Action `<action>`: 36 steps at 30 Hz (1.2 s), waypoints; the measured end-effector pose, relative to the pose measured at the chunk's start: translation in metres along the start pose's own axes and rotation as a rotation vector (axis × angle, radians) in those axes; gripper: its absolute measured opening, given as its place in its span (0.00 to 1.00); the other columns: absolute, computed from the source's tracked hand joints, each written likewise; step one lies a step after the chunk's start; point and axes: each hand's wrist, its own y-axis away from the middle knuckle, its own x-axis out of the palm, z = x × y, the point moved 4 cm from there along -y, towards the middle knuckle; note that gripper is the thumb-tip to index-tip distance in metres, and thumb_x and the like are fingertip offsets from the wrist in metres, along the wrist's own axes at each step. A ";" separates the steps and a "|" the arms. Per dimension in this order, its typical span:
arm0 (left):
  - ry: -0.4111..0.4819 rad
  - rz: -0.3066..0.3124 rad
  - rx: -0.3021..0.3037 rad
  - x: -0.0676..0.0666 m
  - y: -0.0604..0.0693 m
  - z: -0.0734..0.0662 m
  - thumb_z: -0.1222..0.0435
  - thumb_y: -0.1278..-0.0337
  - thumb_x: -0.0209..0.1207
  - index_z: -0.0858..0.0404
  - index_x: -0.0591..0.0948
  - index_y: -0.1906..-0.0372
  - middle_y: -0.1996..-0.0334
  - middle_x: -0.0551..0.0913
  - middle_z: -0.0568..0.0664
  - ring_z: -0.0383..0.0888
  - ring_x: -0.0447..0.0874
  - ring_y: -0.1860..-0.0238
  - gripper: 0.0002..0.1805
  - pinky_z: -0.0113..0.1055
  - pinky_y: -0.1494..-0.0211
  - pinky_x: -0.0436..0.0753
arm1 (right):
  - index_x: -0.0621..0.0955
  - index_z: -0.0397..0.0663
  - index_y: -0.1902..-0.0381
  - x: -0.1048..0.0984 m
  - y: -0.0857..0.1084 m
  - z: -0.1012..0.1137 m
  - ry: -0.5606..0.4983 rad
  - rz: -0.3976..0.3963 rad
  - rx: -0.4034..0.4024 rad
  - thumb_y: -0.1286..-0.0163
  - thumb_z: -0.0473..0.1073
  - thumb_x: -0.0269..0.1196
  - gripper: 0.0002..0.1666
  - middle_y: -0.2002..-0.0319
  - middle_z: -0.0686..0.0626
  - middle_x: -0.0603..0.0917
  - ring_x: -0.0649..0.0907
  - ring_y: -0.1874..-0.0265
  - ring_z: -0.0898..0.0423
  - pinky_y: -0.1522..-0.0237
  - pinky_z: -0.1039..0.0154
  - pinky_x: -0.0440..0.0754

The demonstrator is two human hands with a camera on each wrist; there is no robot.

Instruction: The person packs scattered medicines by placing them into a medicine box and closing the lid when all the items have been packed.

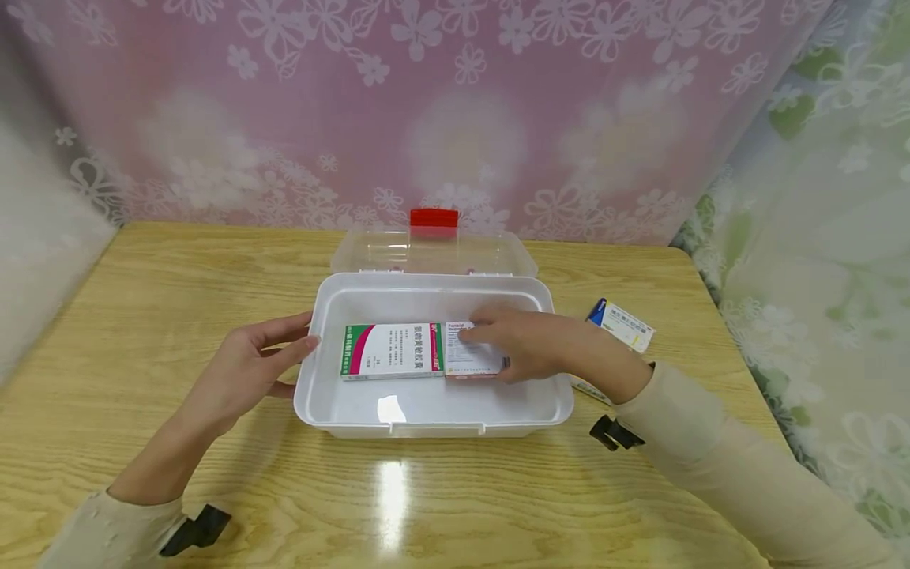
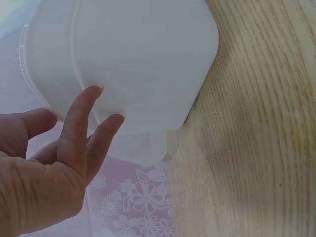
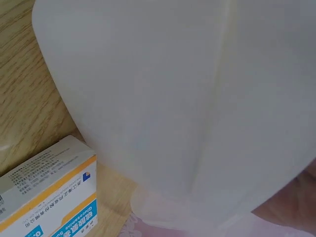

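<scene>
In the head view a white plastic bin [image 1: 434, 407] holds a flat green, white and pink medicine box [image 1: 394, 350], with a smaller white box [image 1: 471, 359] against its right end. My right hand [image 1: 529, 344] reaches over the bin's right wall and grips the smaller box, its fingers over the top and right side. My left hand [image 1: 249, 363] touches the bin's left side at the rim. In the left wrist view, two fingertips of the left hand [image 2: 54, 173] rest on the bin's outer wall [image 2: 148, 59]. Only part of the right hand [image 3: 291, 202] shows in the right wrist view.
The clear lid [image 1: 370, 251] with a red latch [image 1: 434, 218] stands open behind the bin. Right of the bin lies a blue, yellow and white box [image 1: 624, 324]; another [image 1: 592, 389] is partly hidden beneath my right forearm. A flowered curtain [image 1: 462, 118] hangs behind the wooden table [image 1: 178, 292].
</scene>
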 end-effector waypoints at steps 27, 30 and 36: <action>0.028 -0.004 0.013 0.002 -0.001 -0.001 0.57 0.35 0.58 0.67 0.68 0.32 0.36 0.70 0.60 0.54 0.81 0.50 0.31 0.46 0.63 0.85 | 0.68 0.46 0.32 0.019 -0.021 -0.011 0.076 0.042 0.102 0.43 0.44 0.72 0.43 0.36 0.45 0.69 0.67 0.37 0.47 0.34 0.52 0.65; 0.028 -0.006 0.008 0.001 0.000 -0.001 0.57 0.35 0.58 0.67 0.68 0.32 0.36 0.69 0.60 0.54 0.81 0.50 0.31 0.46 0.62 0.85 | 0.68 0.47 0.31 0.020 -0.022 -0.012 0.093 0.018 0.107 0.44 0.45 0.73 0.44 0.36 0.46 0.70 0.68 0.38 0.47 0.36 0.52 0.67; 0.032 -0.007 -0.002 0.001 0.001 0.001 0.56 0.35 0.58 0.67 0.67 0.32 0.36 0.69 0.60 0.55 0.80 0.49 0.31 0.46 0.62 0.85 | 0.69 0.48 0.32 0.022 -0.023 -0.011 0.134 -0.011 0.088 0.46 0.48 0.75 0.45 0.38 0.48 0.70 0.70 0.42 0.48 0.38 0.53 0.71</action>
